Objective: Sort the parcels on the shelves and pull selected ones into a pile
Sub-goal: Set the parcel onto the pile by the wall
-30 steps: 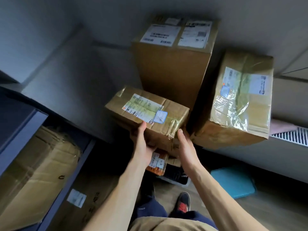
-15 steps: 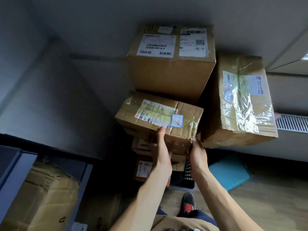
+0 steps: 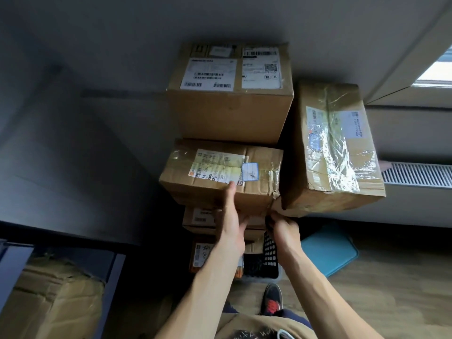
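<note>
There is one view only, from a camera on the person's head, looking steeply down and forward along both bare forearms. It sits close to the stacked cardboard boxes, which fill the middle of the frame. The wide lens bends the wall and the radiator at the edges, and takes in the wooden floor and a shoe straight below.

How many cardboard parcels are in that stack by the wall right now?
3 clear: big box at the back, held box in front, taped box right. More parcels lie partly hidden beneath.
</note>
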### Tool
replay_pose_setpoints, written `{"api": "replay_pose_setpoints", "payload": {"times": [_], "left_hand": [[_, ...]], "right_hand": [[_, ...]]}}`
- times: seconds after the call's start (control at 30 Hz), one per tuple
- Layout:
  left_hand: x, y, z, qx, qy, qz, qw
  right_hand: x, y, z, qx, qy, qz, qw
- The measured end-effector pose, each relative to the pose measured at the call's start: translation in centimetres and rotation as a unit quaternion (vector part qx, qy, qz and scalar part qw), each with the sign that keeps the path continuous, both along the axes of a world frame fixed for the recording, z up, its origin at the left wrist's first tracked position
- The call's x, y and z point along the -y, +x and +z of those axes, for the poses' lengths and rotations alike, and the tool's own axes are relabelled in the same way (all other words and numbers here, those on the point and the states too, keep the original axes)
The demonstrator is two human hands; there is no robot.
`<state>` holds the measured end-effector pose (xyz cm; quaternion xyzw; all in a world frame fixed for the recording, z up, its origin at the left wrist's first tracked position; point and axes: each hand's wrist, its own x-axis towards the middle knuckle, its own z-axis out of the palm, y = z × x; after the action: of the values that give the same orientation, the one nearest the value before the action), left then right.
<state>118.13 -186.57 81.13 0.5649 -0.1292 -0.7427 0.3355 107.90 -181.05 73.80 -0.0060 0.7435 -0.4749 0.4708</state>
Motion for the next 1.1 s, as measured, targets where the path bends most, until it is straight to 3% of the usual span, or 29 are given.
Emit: {"api": "replay_pose_setpoints", "payload": {"times": [0.1, 0.27, 0.4, 0.87, 1.1], "left_hand": [[2.4, 2.4, -0.9, 0.035, -0.012, 0.072, 0.997], [6.7, 7.8, -6.0, 0.166, -0.025, 0.222, 0.961], [8.0, 8.2, -4.3, 0.150, -0.057, 0.155, 0.975], [5.7, 5.0, -2.9, 0.199, -0.071, 0.231, 0.950], [5.2, 5.9, -2.9, 0.159, -0.046, 0.136, 0.977]], "right_hand": [[-0.9, -1.8, -0.1, 0.063, -0.007, -0.026, 0.998], [-1.0, -5.0, 0.3, 0.166, -0.065, -0.116, 0.977], [0.0, -5.5, 0.7, 0.206, -0.071, -0.143, 0.965], [1.3, -4.7, 0.6, 0.206, -0.053, -0.078, 0.974], [0.7, -4.8, 0.5, 0.189, -0.035, -0.048, 0.980]]}}
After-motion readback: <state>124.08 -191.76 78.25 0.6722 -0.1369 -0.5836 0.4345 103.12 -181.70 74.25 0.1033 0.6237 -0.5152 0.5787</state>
